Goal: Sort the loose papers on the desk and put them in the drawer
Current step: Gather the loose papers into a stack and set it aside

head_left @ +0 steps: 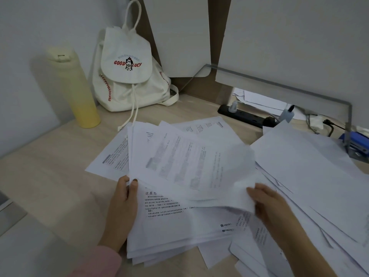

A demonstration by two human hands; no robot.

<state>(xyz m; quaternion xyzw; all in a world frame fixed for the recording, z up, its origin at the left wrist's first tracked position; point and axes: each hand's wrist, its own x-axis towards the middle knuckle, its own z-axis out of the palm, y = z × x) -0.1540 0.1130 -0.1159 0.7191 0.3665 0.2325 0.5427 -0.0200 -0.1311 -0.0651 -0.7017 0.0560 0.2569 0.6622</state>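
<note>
The sorting was barely begun. Both hands held one batch of sheets (191, 162) lifted over the gathered stack (179, 232): the left hand (123, 204) pinched its near-left corner, thumb on top, and the right hand (269, 204) gripped its near-right edge. Right of that stack, loose papers (319, 176) lay fanned and unsorted; more showed behind it, toward the canvas backpack (127, 76). No drawer was in view, possibly below the frame, so filing remained.
</note>
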